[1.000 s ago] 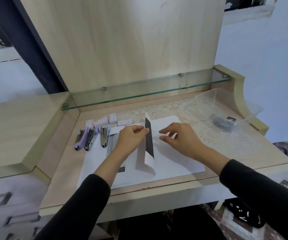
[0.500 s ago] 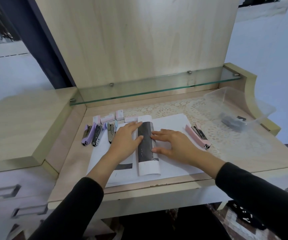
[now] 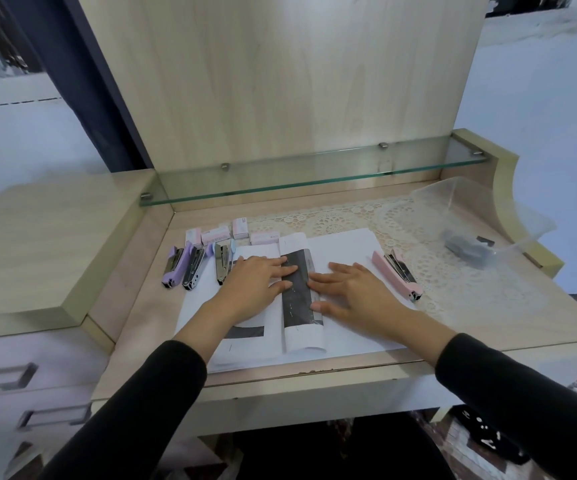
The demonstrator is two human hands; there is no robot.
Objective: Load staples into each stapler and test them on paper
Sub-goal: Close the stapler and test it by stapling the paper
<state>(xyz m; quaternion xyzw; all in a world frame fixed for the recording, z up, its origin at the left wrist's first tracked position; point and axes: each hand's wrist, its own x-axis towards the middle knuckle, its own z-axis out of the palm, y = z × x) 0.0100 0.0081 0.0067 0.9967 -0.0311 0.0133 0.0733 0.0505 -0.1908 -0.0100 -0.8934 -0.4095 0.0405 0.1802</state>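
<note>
- Left hand: flat, fingers straight, pressing left side of folded paper.
- Right hand: flat, fingers spread, pressing right side of same fold.
- Folded paper: dark printed strip, long axis pointing away from person, lying on white sheets.
- Pink stapler: just right of right hand, long axis far-left to near-right. Right hand nearer, likely picker.
- Stapler row: three, left of left hand.
- Staple boxes: behind row.

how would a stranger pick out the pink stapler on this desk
On the pale wooden desk, find the white paper sheets. The pink plastic stapler lies alone just right of them, on the lace mat; the three other staplers sit together on their left.
</note>
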